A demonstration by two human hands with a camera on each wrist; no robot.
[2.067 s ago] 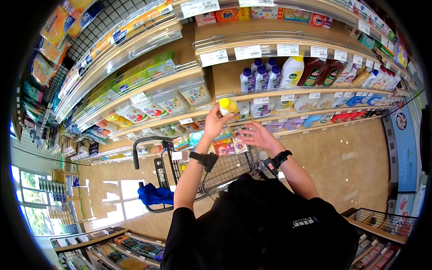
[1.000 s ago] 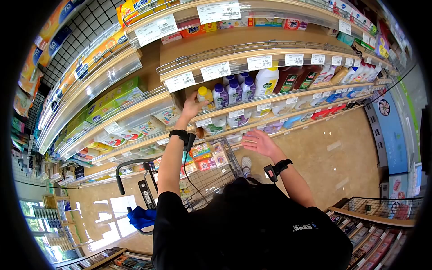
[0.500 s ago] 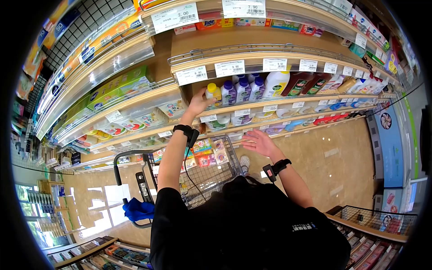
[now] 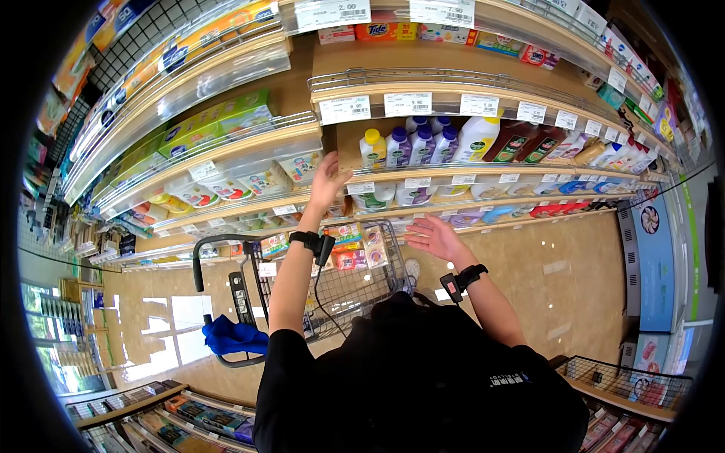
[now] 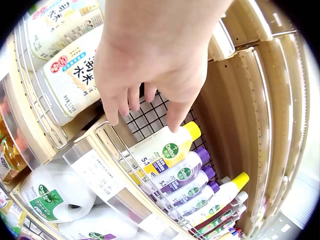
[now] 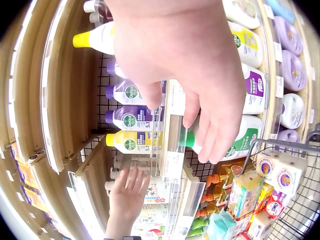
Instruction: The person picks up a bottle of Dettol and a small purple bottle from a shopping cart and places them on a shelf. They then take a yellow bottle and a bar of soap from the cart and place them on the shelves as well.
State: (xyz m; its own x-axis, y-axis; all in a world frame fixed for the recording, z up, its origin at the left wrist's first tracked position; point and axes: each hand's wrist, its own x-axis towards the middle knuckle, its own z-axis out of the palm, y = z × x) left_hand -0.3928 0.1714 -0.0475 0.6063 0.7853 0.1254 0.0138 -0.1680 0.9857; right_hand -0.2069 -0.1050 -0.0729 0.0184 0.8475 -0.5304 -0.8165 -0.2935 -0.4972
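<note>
A yellow-capped Dettol bottle [image 4: 373, 149] stands upright at the left end of the shelf row, beside several purple-capped Dettol bottles [image 4: 399, 147]. Just left of it, my left hand [image 4: 328, 183] holds nothing, its fingers spread at the shelf edge. In the left wrist view the thumb tip overlaps the shoulder of the yellow-capped bottle [image 5: 167, 150], while the other fingers reach past the wire rail. My right hand [image 4: 436, 238] is held in the air above the floor, lower and to the right, fingers loosely extended and nothing in them.
A wire shopping cart [image 4: 355, 291] with boxed goods stands below my hands, a blue cloth [image 4: 234, 336] on its handle side. White jugs [image 4: 300, 167] fill the shelf to the left. A tall white yellow-capped bottle [image 4: 477, 140] stands farther right. Wire rails [image 5: 150, 187] run along the shelf fronts.
My left hand carried the yellow-capped bottle from above the cart onto the shelf, let it go and drew off to the left. The right hand moved down slightly, then stayed still.
</note>
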